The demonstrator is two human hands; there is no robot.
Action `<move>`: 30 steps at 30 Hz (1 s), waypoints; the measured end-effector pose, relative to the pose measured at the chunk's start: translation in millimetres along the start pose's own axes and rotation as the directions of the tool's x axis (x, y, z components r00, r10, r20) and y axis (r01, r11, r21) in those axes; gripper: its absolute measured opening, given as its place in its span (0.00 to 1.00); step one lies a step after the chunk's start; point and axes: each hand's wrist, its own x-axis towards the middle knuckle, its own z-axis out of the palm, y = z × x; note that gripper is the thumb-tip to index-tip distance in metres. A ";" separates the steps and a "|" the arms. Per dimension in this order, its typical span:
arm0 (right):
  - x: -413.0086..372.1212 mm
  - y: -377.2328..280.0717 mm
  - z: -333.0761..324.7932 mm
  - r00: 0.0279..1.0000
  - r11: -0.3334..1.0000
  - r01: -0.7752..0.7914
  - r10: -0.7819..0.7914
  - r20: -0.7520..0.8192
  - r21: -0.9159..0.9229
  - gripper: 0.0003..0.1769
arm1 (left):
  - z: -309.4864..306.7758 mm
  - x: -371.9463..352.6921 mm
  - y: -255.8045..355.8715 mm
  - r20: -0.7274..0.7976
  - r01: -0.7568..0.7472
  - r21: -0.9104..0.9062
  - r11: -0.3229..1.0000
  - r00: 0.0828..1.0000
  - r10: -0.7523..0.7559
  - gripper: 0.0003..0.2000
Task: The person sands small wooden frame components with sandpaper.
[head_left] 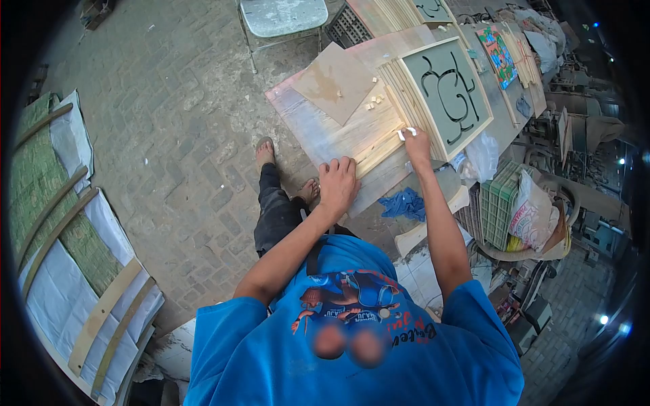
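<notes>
L hand (pixel 338 186) lies on left end of the wood strips (pixel 380 152), on the surface (pixel 302 108); if its fingers (pixel 343 164) grip them, cannot tell. R hand (pixel 418 147), w/ fingers closed on small white piece (pixel 406 133), is at strips' right end, next to stacked frames (pixel 441 91).

A worktable (pixel 291 108) with a pink-stained, pale top carried the woodwork. Toward its left side lay a thin brown sheet (pixel 328 81), turned askew, with pale wooden strips (pixel 379 152) along the near edge. Small wood blocks (pixel 371 106) were scattered between the sheet and a stack of framed panels (pixel 447 95) on the right, whose top panel bore a black curling motif on grey-green. Farther right lay a brightly coloured picture panel (pixel 497 57) beside a bundle of slats (pixel 520 57). The brick-paved floor (pixel 196 122) bore a grey-seated metal chair (pixel 284 17) at the far side.
</notes>
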 end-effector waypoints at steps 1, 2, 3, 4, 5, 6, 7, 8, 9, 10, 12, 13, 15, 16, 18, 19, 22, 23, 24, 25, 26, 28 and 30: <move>0.4 0.6 0.5 1.000 1.000 0.013 -0.013 0.009 -0.006 0.18 | 0.7 -0.3 -0.2 0.002 0.002 0.003 1.000 1.000 -0.002 0.24; 0.2 1.6 0.6 1.000 1.000 0.013 -0.013 0.009 -0.007 0.18 | 1.3 -0.5 -0.7 0.002 0.002 0.002 1.000 1.000 -0.002 0.24; -1.9 -2.4 -1.4 1.000 1.000 0.009 -0.009 0.001 0.010 0.18 | 1.5 -0.5 -1.0 0.000 0.000 -0.006 1.000 1.000 0.000 0.24; -3.8 -6.4 -3.0 1.000 1.000 0.006 -0.005 -0.008 0.026 0.18 | 1.7 -0.4 -1.5 -0.002 -0.002 -0.015 1.000 1.000 0.002 0.24; -3.7 -7.3 -3.4 1.000 1.000 0.005 -0.005 -0.008 0.025 0.18 | 1.9 -0.7 -1.6 -0.002 -0.002 -0.016 1.000 1.000 0.002 0.24; -2.1 -7.3 -3.6 1.000 1.000 0.008 -0.008 -0.007 -0.019 0.18 | 1.7 -0.6 -1.8 -0.004 -0.005 -0.012 1.000 1.000 0.005 0.24; -1.3 -7.2 -3.6 1.000 0.998 0.011 -0.011 -0.006 -0.062 0.18 | 1.4 -0.4 -2.0 -0.007 -0.008 -0.009 1.000 1.000 0.008 0.24; -1.9 -6.2 -4.2 1.000 0.998 0.010 -0.010 -0.006 -0.063 0.18 | 1.1 -0.5 -2.1 -0.006 -0.008 -0.009 1.000 1.000 0.007 0.24; -4.1 -7.7 -6.7 1.000 0.998 0.002 -0.002 0.001 -0.060 0.18 | 0.7 -0.6 -1.9 -0.002 -0.006 -0.014 1.000 1.000 0.006 0.24; -6.4 -10.0 -8.7 1.000 0.998 -0.006 0.007 0.007 -0.058 0.18 | 0.2 -0.4 -1.9 0.002 -0.004 -0.019 1.000 1.000 0.004 0.24; -9.0 -3.9 -6.8 1.000 0.997 0.020 -0.020 0.001 -0.068 0.18 | -0.2 0.0 -2.3 0.003 -0.004 -0.013 1.000 1.000 0.004 0.23; -10.3 0.0 -6.0 0.999 0.996 0.044 -0.045 -0.005 -0.077 0.17 | -0.2 -0.3 -2.2 0.006 -0.005 -0.006 1.000 1.000 0.005 0.23; -16.1 3.1 -6.3 0.999 0.996 0.038 -0.039 -0.008 -0.083 0.17 | 0.1 -0.4 -2.1 0.004 -0.005 -0.013 1.000 1.000 0.005 0.23; -20.0 2.0 -6.7 0.999 0.996 0.032 -0.033 -0.010 -0.088 0.17 | 0.5 -0.4 -2.2 0.002 -0.004 -0.018 1.000 1.000 0.004 0.23; -26.4 2.4 -6.3 0.999 0.994 0.036 -0.039 -0.030 -0.104 0.17 | 1.2 -0.6 -2.7 -0.001 -0.005 -0.013 1.000 1.000 0.005 0.23; -27.9 3.7 -6.1 0.998 0.992 0.039 -0.046 -0.051 -0.120 0.17 | 1.5 -0.4 -2.9 -0.004 -0.007 -0.008 1.000 1.000 0.007 0.23; -31.0 9.0 -5.9 0.996 0.989 0.063 -0.070 -0.047 -0.131 0.15 | 0.9 -0.8 -2.5 -0.009 -0.008 -0.014 1.000 1.000 0.008 0.22; -32.5 11.1 -6.1 0.996 0.989 0.064 -0.070 -0.047 -0.132 0.15 | 0.8 -0.6 -2.6 -0.010 -0.008 -0.015 1.000 1.000 0.008 0.22; -36.7 7.8 -8.1 0.998 0.995 0.061 -0.064 -0.027 -0.083 0.15 | 1.2 -0.4 -2.6 -0.011 -0.006 -0.018 1.000 1.000 0.006 0.22; -40.6 4.3 -9.9 0.998 0.998 0.058 -0.058 -0.007 -0.035 0.14 | 1.5 -0.4 -2.6 -0.013 -0.004 -0.022 1.000 1.000 0.004 0.22; -44.0 0.2 -10.6 0.998 0.998 0.058 -0.058 -0.007 -0.035 0.14 | 1.7 -0.6 -2.9 -0.014 -0.004 -0.022 1.000 1.000 0.004 0.22; -50.5 -9.3 -11.3 0.999 0.998 0.051 -0.051 -0.005 0.027 0.14 | 0.3 -0.8 -2.6 0.035 0.004 -0.006 1.000 0.999 -0.004 0.25; -47.7 -7.1 -7.2 0.999 0.998 0.048 -0.049 0.016 0.049 0.14 | 0.0 -0.2 -2.7 0.046 0.008 -0.009 1.000 0.999 -0.007 0.25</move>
